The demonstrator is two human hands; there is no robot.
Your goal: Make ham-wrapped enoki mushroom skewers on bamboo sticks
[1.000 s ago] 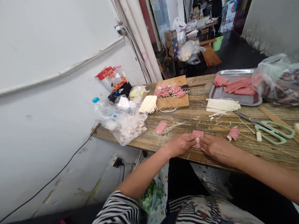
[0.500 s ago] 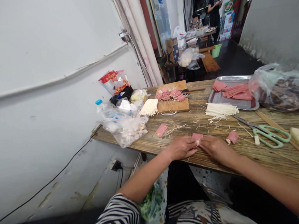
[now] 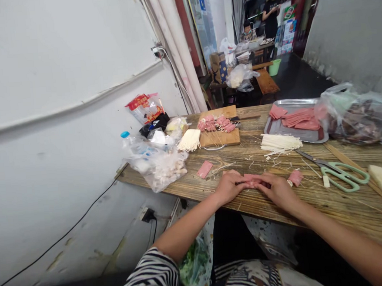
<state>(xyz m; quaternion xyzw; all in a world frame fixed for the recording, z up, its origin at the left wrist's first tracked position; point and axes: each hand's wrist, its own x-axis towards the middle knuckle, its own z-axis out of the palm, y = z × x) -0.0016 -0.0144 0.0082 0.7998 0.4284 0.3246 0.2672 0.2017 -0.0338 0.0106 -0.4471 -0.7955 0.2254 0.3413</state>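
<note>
Near the table's front edge, my left hand and my right hand pinch a pink meat slice from both sides. The slice is partly curled, and the fingers hide much of it. To the right of my right hand lies a finished-looking meat roll with white mushroom ends showing. A flat meat slice rests left of my left hand. Beyond my hands is a bundle of enoki mushrooms. Skewered meat rolls lie on a wooden board, beside another enoki bunch.
Green-handled scissors lie at right. Behind them stand a metal tray of meat slices and a bulging plastic bag. Plastic bags crowd the left end by the wall. A person stands far back.
The meat slice between my hands has been rolled up further from its near edge, and the white mushroom in it shows less. My fingers have curled in closer around it.
</note>
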